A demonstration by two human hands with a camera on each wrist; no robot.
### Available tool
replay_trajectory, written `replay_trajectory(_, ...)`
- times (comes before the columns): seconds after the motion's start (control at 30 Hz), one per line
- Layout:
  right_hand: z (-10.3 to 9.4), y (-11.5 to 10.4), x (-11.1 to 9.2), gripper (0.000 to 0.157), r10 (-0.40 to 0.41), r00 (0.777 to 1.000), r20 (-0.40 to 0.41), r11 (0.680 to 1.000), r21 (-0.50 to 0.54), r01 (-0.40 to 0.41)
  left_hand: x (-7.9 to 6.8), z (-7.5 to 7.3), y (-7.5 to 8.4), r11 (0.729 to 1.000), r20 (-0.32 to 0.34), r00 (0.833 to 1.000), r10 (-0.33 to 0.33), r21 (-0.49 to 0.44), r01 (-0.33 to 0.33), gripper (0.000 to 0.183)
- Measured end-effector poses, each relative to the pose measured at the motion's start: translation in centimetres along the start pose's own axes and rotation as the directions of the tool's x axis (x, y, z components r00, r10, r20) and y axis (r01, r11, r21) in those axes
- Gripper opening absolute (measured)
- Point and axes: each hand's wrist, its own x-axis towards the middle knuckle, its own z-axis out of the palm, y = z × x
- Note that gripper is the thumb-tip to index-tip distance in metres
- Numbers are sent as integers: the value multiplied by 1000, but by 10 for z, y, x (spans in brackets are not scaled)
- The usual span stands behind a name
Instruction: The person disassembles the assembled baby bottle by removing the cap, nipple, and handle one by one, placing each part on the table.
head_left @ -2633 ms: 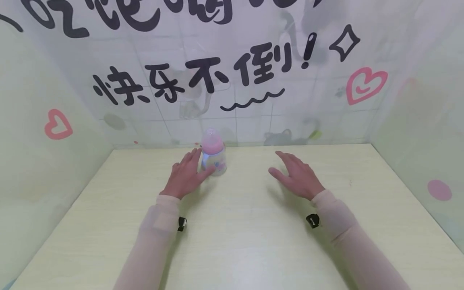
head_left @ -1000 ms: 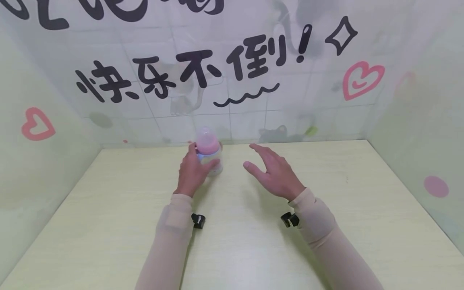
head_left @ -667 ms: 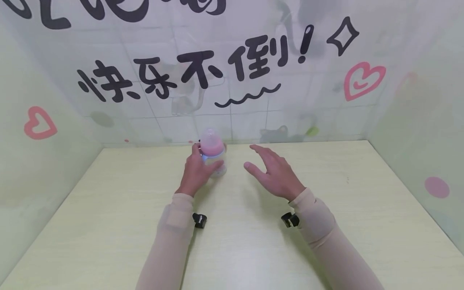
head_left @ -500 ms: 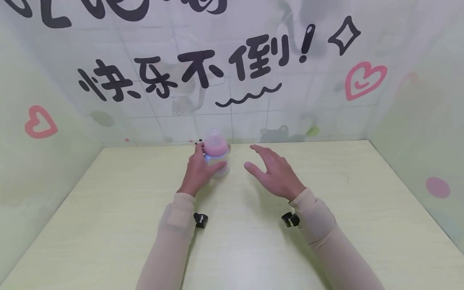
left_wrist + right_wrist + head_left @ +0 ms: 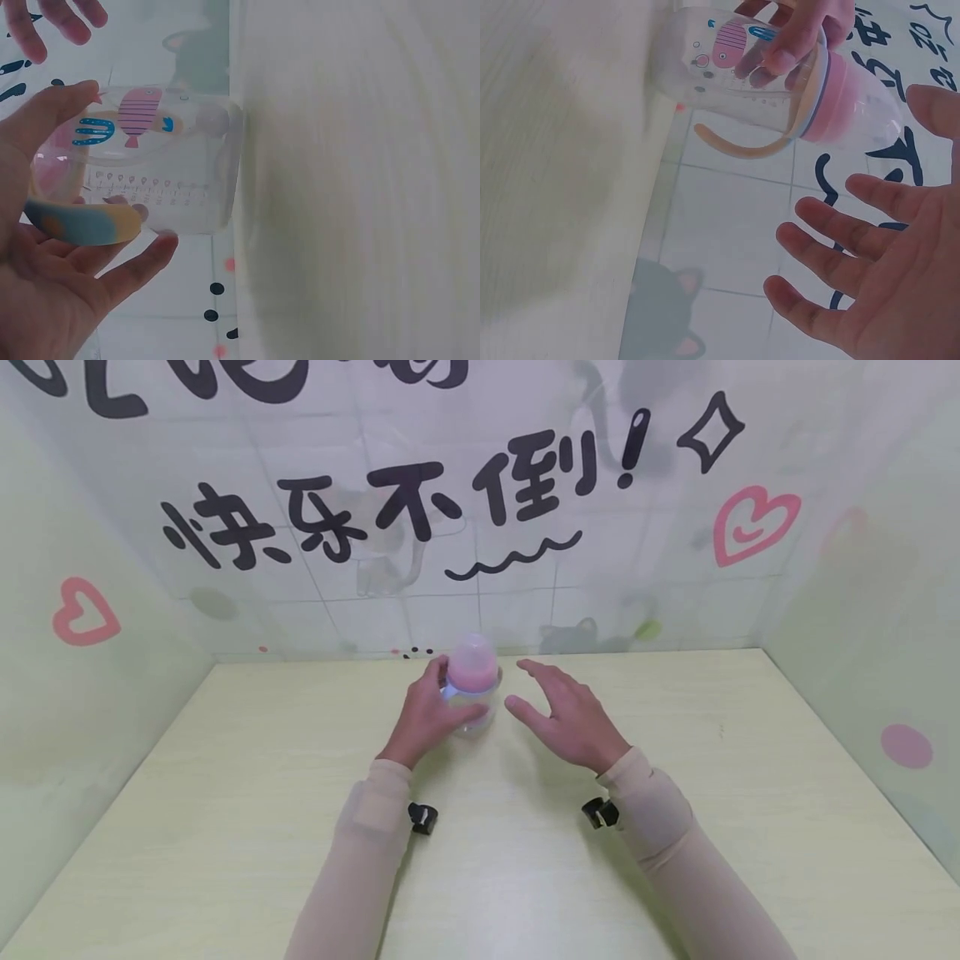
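A clear baby bottle (image 5: pixel 474 677) with a pink collar and a see-through domed cap stands upright near the back of the table. My left hand (image 5: pixel 429 717) grips its body from the left, thumb in front and fingers behind. In the left wrist view, a curved side handle (image 5: pixel 97 223) lies within that grasp, and a striped fish print (image 5: pixel 139 114) shows on the bottle. Whether the base touches the table I cannot tell. Just right of the bottle is my right hand (image 5: pixel 576 717), its fingers spread and holding nothing, as the right wrist view confirms.
The pale wooden table (image 5: pixel 480 877) meets a back wall (image 5: pixel 517 618) printed with black lettering, close behind the bottle. Side walls (image 5: pixel 82 718) bound it left and right. A small black device (image 5: pixel 423 818) is on each forearm.
My left hand has closed around the baby bottle and moved it to the right, toward my right hand. Earlier, my right hand shifted left; lately it stays almost still.
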Motion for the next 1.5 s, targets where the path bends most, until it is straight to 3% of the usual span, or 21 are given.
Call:
replay_trajectory(0.17,0,2,1,65,-21,1000,-11,999,31,22,-2,3,7,997,63,995,75,-10,-75,77)
replay_trajectory(0.37,-3,1,3,64,-125,990,-62,985,112,131,-4,5,17,993,154,981,121,-9,-121,77)
replay_trajectory(0.6,-9,1,2,75,-189,973,-130,962,172,210,-5,5,25,984,200,964,178,-50,-172,75)
replay_trajectory(0.97,-12,2,3,77,-235,966,-108,944,214,253,-7,6,27,985,271,948,169,-76,-154,75)
replay_trajectory(1.5,-12,2,3,79,-245,964,-102,943,204,261,-8,5,27,982,278,942,189,-44,-184,74)
